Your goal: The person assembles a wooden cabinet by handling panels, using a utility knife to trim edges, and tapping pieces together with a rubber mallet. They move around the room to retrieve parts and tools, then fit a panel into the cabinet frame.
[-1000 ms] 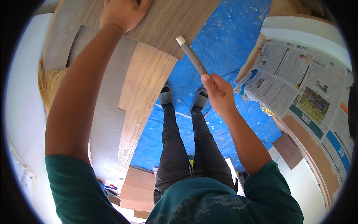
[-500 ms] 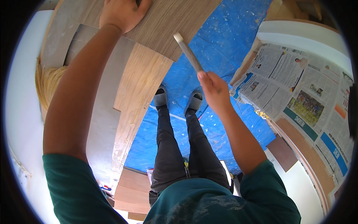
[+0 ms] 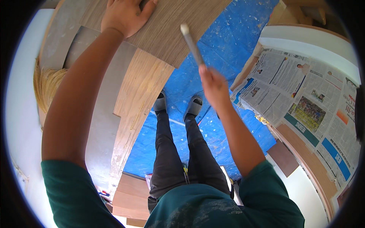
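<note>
My left hand [image 3: 124, 18] lies flat on a grey-brown wood-grain board [image 3: 167, 28], fingers spread, with the fingertips cut off by the upper edge. My right hand [image 3: 213, 84], slightly blurred, is wrapped round a long, slim grey-brown stick [image 3: 194, 48] with a pale rounded end. The stick slants up and to the left, its pale end in front of the board near its right edge. Whether it touches the board I cannot tell. What the stick belongs to is not shown.
Paint-flecked blue sheeting [image 3: 243, 34] covers the floor under my feet. Newspaper [image 3: 289, 72] overlies a surface at the right. Below the wood-grain board are a lighter wood strip [image 3: 142, 79] and grey panels [image 3: 102, 81]. Pale bristles [image 3: 47, 85] stick out beyond my left forearm.
My right hand has moved a little up and to the left, carrying the stick's pale end upward. My left hand stays flat on the board. The whole view has shifted slightly.
</note>
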Motion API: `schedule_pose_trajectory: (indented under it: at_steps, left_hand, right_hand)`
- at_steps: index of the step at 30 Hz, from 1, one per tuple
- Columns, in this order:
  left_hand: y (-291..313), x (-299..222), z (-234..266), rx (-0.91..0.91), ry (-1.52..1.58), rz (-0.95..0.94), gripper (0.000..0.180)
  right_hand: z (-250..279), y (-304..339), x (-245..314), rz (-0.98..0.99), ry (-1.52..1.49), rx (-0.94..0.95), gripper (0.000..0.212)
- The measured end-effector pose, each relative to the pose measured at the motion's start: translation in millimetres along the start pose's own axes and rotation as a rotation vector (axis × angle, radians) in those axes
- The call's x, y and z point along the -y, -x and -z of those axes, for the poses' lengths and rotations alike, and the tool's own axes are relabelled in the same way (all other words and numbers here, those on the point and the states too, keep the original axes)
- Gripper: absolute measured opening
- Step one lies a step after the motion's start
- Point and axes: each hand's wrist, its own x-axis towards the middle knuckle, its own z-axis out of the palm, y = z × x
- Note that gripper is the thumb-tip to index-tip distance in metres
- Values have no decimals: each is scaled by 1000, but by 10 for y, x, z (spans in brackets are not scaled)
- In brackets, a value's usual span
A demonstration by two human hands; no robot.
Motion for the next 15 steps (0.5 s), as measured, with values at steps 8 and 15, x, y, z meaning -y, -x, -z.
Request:
schedule_pose_trajectory:
  at_steps: [8,15]
  left_hand:
    - [18,27,-13,13,-6,3,59]
    - [-2,-93,31,11,0,-11,58]
  right_hand:
    - [160,-162,187,41,6,-16,57]
    - [174,-450,171,192,114,-104,49]
